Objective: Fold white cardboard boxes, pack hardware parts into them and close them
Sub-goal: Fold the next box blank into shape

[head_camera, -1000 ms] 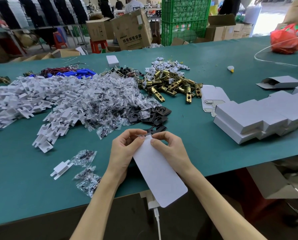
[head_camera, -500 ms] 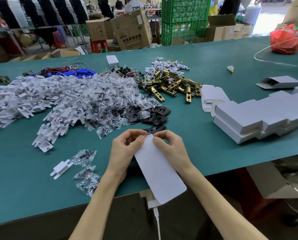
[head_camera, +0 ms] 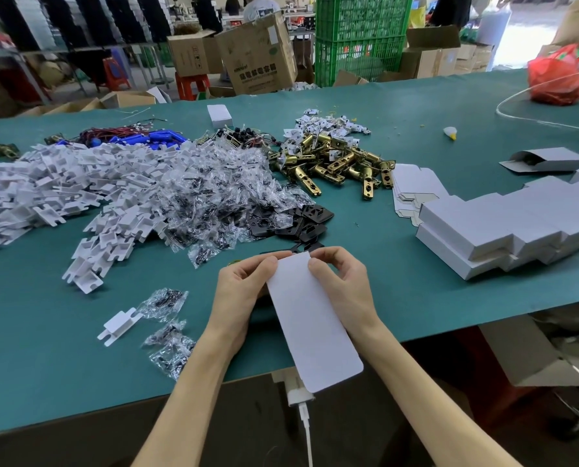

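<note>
Your left hand (head_camera: 244, 291) and right hand (head_camera: 343, 284) both pinch the box (head_camera: 310, 318) top, near the black plates (head_camera: 294, 220).

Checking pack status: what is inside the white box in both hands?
Contents cannot be seen. Only the blank outer face of the white box shows; the left hand and right hand pinch its far end, hiding any opening.

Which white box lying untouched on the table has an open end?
The lone box at the far right, beyond the stack of closed boxes: its left end gapes, with the flap folded out and a dark inside showing.
</note>
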